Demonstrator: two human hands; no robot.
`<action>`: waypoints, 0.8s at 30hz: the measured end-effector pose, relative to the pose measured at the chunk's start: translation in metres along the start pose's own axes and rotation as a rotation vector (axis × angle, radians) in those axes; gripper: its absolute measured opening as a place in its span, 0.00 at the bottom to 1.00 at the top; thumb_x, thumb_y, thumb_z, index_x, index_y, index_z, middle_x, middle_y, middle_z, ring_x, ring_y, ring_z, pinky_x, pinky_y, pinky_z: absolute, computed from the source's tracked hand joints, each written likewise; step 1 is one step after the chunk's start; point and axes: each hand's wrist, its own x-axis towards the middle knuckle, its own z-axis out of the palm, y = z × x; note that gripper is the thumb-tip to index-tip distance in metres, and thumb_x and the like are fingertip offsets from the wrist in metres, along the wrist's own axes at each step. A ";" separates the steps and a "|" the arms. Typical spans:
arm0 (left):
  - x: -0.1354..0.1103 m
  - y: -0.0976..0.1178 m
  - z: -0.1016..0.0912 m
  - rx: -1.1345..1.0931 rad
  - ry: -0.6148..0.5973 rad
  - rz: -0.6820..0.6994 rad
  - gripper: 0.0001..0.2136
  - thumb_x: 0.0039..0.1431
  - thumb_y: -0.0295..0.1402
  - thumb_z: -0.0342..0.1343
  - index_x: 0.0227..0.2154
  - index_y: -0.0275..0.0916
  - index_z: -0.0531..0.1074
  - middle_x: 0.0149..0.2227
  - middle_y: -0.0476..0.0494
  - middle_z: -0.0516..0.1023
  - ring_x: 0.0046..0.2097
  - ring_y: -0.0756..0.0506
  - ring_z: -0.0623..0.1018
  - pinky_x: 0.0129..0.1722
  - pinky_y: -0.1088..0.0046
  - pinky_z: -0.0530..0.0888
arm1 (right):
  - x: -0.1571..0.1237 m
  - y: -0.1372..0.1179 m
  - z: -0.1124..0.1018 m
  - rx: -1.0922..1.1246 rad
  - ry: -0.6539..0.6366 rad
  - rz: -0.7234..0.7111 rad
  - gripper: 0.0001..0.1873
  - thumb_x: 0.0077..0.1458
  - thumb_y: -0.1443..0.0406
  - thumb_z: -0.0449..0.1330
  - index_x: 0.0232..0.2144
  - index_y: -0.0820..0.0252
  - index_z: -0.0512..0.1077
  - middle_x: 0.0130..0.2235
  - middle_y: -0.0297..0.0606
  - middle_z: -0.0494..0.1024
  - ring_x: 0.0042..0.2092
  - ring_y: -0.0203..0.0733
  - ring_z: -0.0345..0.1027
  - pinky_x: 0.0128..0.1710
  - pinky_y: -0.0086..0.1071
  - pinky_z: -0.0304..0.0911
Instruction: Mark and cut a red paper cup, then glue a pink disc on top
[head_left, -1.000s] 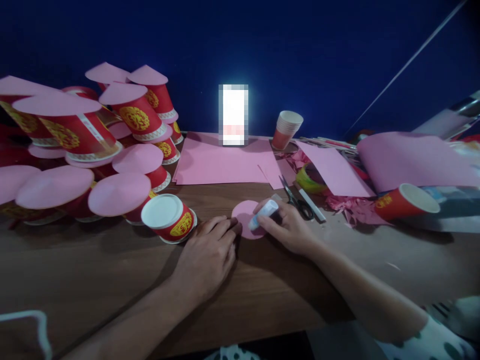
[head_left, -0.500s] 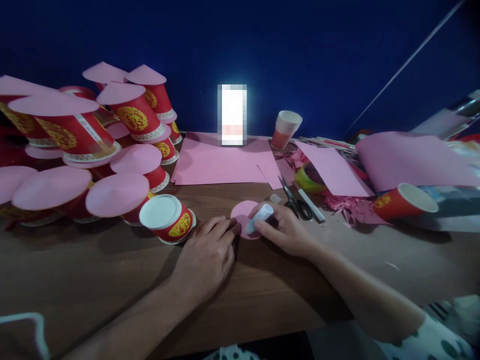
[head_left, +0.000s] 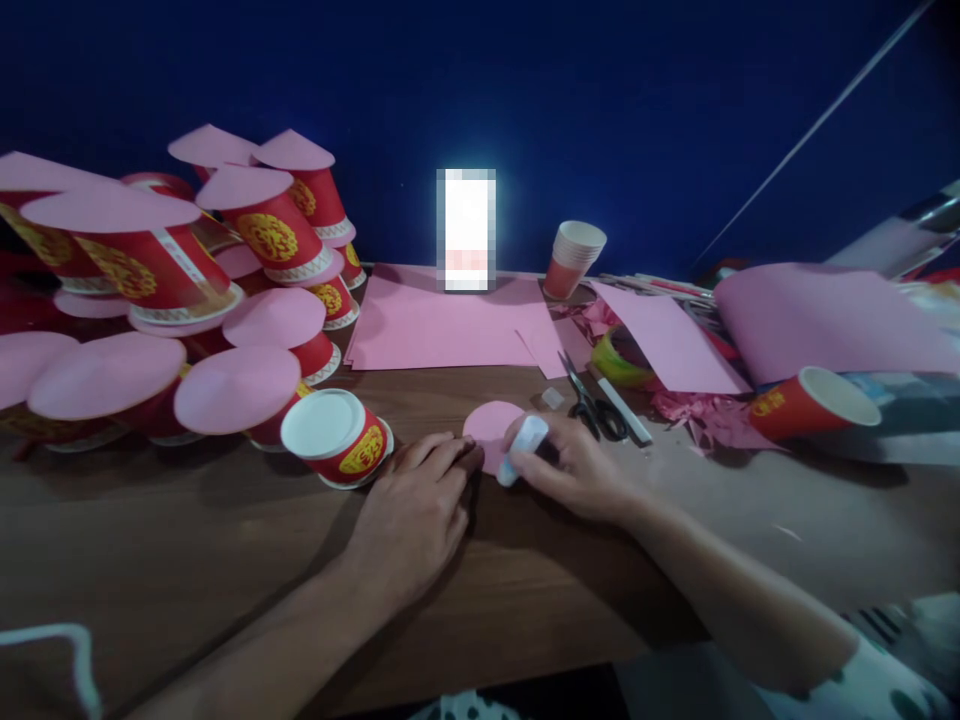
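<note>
A small pink paper disc [head_left: 489, 425] lies on the brown table. My left hand [head_left: 420, 490] rests beside it, palm down with fingers stretched out, the fingertips touching the disc's left edge. Over the disc's right side, my right hand [head_left: 577, 465] is closed around a white-and-blue glue stick [head_left: 529, 440], tilted with its lower end at the disc's lower right edge. To the left of my left hand stands an upside-down red paper cup [head_left: 360, 450] with a gold emblem and a white base on top.
Red cups with pink cone tops [head_left: 259, 225] are stacked at left. Behind the disc lie pink paper sheets [head_left: 450, 325] and a lit, blurred screen [head_left: 470, 230]. Scissors [head_left: 592, 400], green tape [head_left: 621, 358], nested cups [head_left: 574, 262] and a cup on its side [head_left: 814, 403] are at right.
My right hand has shifted the glue stick slightly down across the disc toward its lower right edge. My left hand stays in place.
</note>
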 end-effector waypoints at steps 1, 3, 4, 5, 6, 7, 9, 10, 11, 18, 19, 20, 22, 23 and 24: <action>0.000 0.000 0.000 -0.002 -0.004 -0.001 0.20 0.55 0.25 0.47 0.52 0.37 0.64 0.52 0.42 0.69 0.55 0.40 0.63 0.54 0.57 0.64 | 0.000 0.001 -0.001 0.047 0.049 0.025 0.06 0.57 0.66 0.52 0.32 0.61 0.67 0.30 0.35 0.73 0.32 0.36 0.67 0.33 0.28 0.62; 0.001 0.001 -0.001 -0.006 -0.005 -0.006 0.18 0.56 0.26 0.45 0.50 0.37 0.65 0.52 0.42 0.69 0.54 0.40 0.63 0.54 0.57 0.64 | 0.001 0.005 -0.003 0.064 0.131 0.064 0.06 0.58 0.66 0.51 0.34 0.61 0.67 0.30 0.35 0.73 0.33 0.36 0.67 0.34 0.28 0.62; 0.001 0.001 -0.001 -0.007 -0.001 -0.008 0.17 0.57 0.27 0.44 0.50 0.38 0.66 0.51 0.42 0.69 0.54 0.41 0.64 0.53 0.57 0.64 | 0.001 0.006 -0.003 0.037 0.151 0.067 0.05 0.57 0.66 0.52 0.34 0.61 0.67 0.31 0.35 0.74 0.33 0.37 0.67 0.35 0.29 0.62; 0.001 0.001 -0.001 -0.008 0.005 -0.011 0.16 0.58 0.27 0.44 0.49 0.38 0.66 0.51 0.42 0.69 0.54 0.41 0.64 0.53 0.57 0.65 | 0.002 0.007 -0.003 -0.002 0.155 0.059 0.05 0.57 0.66 0.52 0.33 0.61 0.67 0.31 0.35 0.73 0.33 0.37 0.67 0.35 0.29 0.61; 0.001 0.001 0.000 -0.007 0.013 -0.011 0.16 0.58 0.28 0.44 0.49 0.38 0.66 0.51 0.42 0.69 0.54 0.41 0.64 0.53 0.57 0.65 | 0.002 0.007 -0.003 -0.041 0.151 0.043 0.04 0.56 0.66 0.53 0.33 0.60 0.67 0.31 0.35 0.73 0.33 0.37 0.67 0.35 0.29 0.61; 0.001 0.001 0.000 -0.005 0.018 -0.009 0.16 0.58 0.28 0.44 0.49 0.38 0.66 0.51 0.42 0.69 0.54 0.40 0.64 0.53 0.57 0.65 | 0.002 0.007 -0.002 -0.078 0.138 0.023 0.04 0.55 0.67 0.53 0.33 0.60 0.67 0.31 0.35 0.73 0.33 0.37 0.67 0.35 0.29 0.61; 0.000 0.001 0.000 -0.001 0.026 -0.004 0.16 0.58 0.28 0.44 0.49 0.38 0.66 0.51 0.42 0.70 0.54 0.40 0.64 0.53 0.57 0.65 | 0.002 0.006 0.000 -0.151 0.105 -0.009 0.04 0.54 0.66 0.54 0.33 0.60 0.68 0.31 0.36 0.73 0.32 0.37 0.66 0.34 0.29 0.60; 0.000 0.001 0.001 0.001 0.030 -0.004 0.16 0.58 0.28 0.44 0.49 0.37 0.66 0.51 0.42 0.70 0.54 0.40 0.64 0.52 0.57 0.65 | 0.002 0.005 0.001 -0.186 0.091 -0.018 0.05 0.54 0.66 0.54 0.34 0.61 0.68 0.31 0.36 0.73 0.32 0.38 0.65 0.34 0.29 0.60; 0.000 0.001 0.001 0.003 0.032 -0.006 0.16 0.59 0.28 0.44 0.49 0.37 0.66 0.51 0.42 0.70 0.54 0.41 0.64 0.52 0.58 0.65 | 0.001 0.004 0.001 -0.219 0.080 -0.023 0.05 0.54 0.66 0.55 0.34 0.61 0.68 0.31 0.37 0.73 0.32 0.38 0.65 0.33 0.29 0.59; 0.000 0.001 -0.001 -0.003 0.010 -0.004 0.17 0.58 0.27 0.44 0.49 0.36 0.66 0.52 0.42 0.69 0.54 0.40 0.63 0.53 0.58 0.64 | 0.002 0.003 -0.001 -0.101 0.012 -0.016 0.04 0.55 0.68 0.53 0.30 0.61 0.68 0.28 0.33 0.71 0.30 0.35 0.65 0.32 0.26 0.60; 0.000 0.001 -0.001 -0.004 0.007 -0.006 0.17 0.58 0.27 0.44 0.49 0.37 0.66 0.52 0.43 0.69 0.54 0.40 0.63 0.53 0.57 0.64 | 0.002 0.004 -0.001 -0.082 0.063 -0.004 0.04 0.55 0.68 0.53 0.31 0.61 0.67 0.29 0.33 0.72 0.31 0.35 0.65 0.33 0.27 0.60; 0.000 0.002 -0.001 -0.004 0.006 -0.007 0.16 0.58 0.27 0.44 0.49 0.37 0.66 0.52 0.43 0.69 0.54 0.41 0.63 0.53 0.57 0.64 | 0.003 0.004 0.000 -0.083 0.112 0.004 0.04 0.56 0.67 0.53 0.32 0.60 0.67 0.30 0.34 0.72 0.32 0.36 0.66 0.34 0.27 0.61; 0.000 0.002 -0.001 -0.003 0.012 -0.011 0.16 0.58 0.28 0.44 0.48 0.38 0.66 0.51 0.43 0.69 0.54 0.41 0.64 0.53 0.57 0.64 | 0.004 0.006 0.001 -0.125 0.162 0.003 0.05 0.56 0.66 0.54 0.34 0.60 0.68 0.31 0.35 0.73 0.33 0.37 0.66 0.35 0.29 0.61; 0.000 0.002 -0.001 -0.002 0.015 -0.013 0.15 0.59 0.28 0.44 0.48 0.38 0.66 0.51 0.43 0.69 0.54 0.41 0.64 0.53 0.57 0.64 | 0.004 0.006 0.002 -0.156 0.163 -0.003 0.05 0.55 0.66 0.54 0.34 0.61 0.68 0.31 0.36 0.73 0.33 0.38 0.67 0.35 0.29 0.61; 0.000 0.002 -0.001 -0.001 0.019 -0.015 0.15 0.59 0.28 0.44 0.48 0.38 0.67 0.51 0.43 0.69 0.54 0.41 0.64 0.53 0.57 0.64 | 0.005 0.007 0.004 -0.189 0.154 -0.006 0.05 0.55 0.65 0.55 0.35 0.61 0.68 0.32 0.37 0.74 0.34 0.38 0.67 0.35 0.30 0.60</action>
